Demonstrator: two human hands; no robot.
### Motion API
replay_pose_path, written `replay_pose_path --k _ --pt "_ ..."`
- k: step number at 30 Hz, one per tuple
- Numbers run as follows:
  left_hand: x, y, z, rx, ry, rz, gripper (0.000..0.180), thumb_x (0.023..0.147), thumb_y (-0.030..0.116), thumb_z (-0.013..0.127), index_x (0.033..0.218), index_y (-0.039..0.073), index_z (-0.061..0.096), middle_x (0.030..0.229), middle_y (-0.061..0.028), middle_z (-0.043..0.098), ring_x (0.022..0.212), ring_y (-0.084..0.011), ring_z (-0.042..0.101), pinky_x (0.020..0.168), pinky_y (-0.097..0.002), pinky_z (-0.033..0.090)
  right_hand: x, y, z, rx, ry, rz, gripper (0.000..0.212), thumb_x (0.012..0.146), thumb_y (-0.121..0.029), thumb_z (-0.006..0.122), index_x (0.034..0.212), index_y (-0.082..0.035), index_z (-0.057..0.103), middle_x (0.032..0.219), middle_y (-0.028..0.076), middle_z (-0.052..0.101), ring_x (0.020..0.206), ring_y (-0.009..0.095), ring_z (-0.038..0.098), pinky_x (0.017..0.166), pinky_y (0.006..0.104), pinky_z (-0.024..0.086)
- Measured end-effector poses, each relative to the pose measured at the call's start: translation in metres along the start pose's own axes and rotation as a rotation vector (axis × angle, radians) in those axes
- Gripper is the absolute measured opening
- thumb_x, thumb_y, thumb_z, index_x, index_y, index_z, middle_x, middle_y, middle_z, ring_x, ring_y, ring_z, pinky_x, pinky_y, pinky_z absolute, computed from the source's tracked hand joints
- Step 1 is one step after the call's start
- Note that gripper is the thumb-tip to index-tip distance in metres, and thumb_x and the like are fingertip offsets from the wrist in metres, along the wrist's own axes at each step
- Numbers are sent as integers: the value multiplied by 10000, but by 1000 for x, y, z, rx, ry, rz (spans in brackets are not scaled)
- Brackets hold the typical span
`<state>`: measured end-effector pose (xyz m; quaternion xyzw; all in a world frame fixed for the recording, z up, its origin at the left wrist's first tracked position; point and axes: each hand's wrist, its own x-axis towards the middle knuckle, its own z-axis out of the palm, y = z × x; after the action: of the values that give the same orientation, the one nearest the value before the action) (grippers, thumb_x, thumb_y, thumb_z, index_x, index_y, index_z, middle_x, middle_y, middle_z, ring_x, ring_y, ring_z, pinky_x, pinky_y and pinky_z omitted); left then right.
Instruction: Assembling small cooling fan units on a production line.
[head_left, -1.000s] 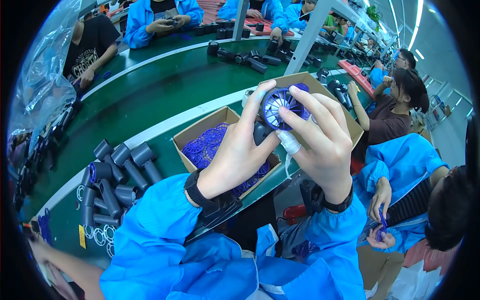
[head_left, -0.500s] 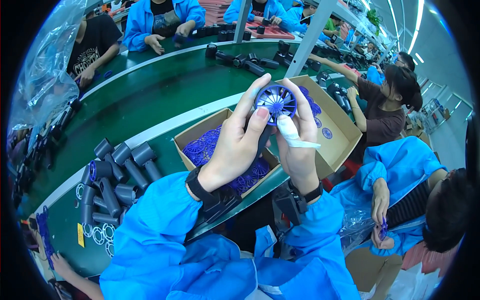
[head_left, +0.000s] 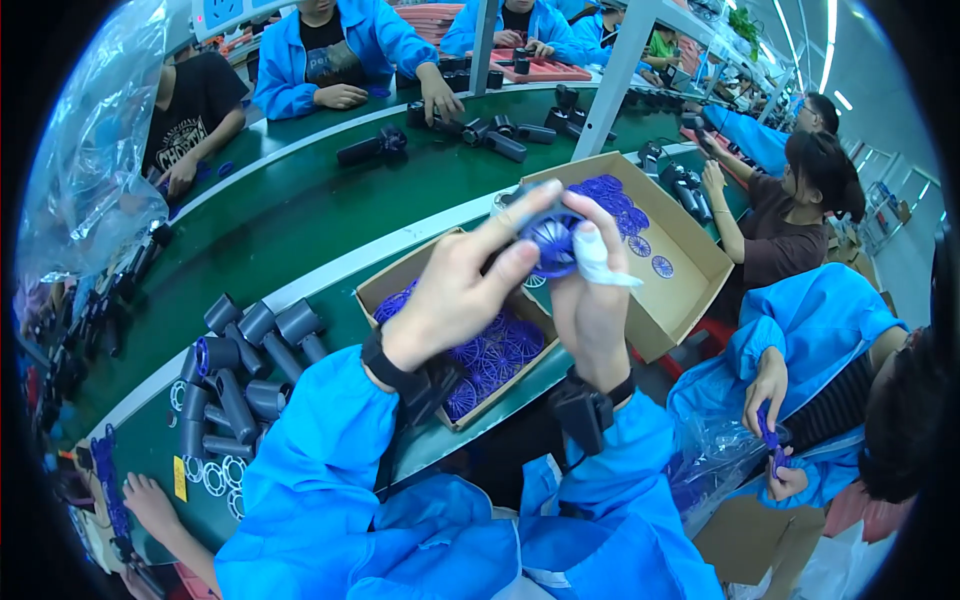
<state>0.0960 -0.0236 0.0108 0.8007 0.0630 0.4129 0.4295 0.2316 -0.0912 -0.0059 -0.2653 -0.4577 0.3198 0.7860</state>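
Note:
Between my two hands, over the cardboard boxes, is a dark hair dryer housing with a round purple spoked grille (head_left: pixel 552 245) at its end. My left hand (head_left: pixel 455 285) grips it from the left, its thumb at the grille's edge and its blurred fingers over the top. My right hand (head_left: pixel 592 310) wraps its right side, a white covering on the thumb, which presses by the grille. The housing's handle is mostly hidden by my hands. Below them stands a box (head_left: pixel 545 362) filled with purple spoked grilles (head_left: pixel 490 360).
A second cardboard box (head_left: pixel 690 300) with purple grilles adjoins on the right. Grey dryer housings (head_left: pixel 235 405) and white rings (head_left: pixel 213 478) lie at left. Beyond runs a green conveyor (head_left: pixel 300 215) carrying dark housings. Co-workers sit across it and at right; a co-worker's hand (head_left: pixel 150 503) is lower left.
Both hands have shifted slightly downward with the housing, and the grille has turned a little. My left fingers have moved over its top. Across the conveyor, a co-worker has reached toward the dark housings.

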Motion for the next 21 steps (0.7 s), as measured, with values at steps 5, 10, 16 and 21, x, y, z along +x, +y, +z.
replay_pose_path --k 5,10,16,21 --pt "35 -82 -51 242 172 -213 478 982 258 451 1401 37 385 1325 -140 516 1231 -217 471 1027 -302 349 -14 13 -37 -1028 -433 11 363 839 -151 644 1192 -89 582 1212 96 563 1085 292 556 910 352 472" --pt "65 -210 -151 625 300 -739 532 913 372 516 1327 41 471 1281 -217 529 1209 -343 488 999 -395 392 -37 35 -33 -1243 -851 78 361 754 -146 675 1110 -110 630 1040 142 576 988 295 558 859 375 473" --pt "112 -248 -97 1339 -77 -803 404 895 328 481 1272 193 535 1219 -178 563 1229 -353 448 978 -516 388 -35 66 -45 -1324 -828 99 331 706 -121 687 1034 -119 646 932 99 588 957 280 567 829 402 468" --pt "172 -305 -53 1320 -165 -640 366 888 337 487 1239 269 564 1188 -166 588 1173 -369 498 948 -503 410 -30 61 -45 -1173 -883 216 224 735 -132 656 954 -94 635 869 85 575 888 267 573 777 400 462"
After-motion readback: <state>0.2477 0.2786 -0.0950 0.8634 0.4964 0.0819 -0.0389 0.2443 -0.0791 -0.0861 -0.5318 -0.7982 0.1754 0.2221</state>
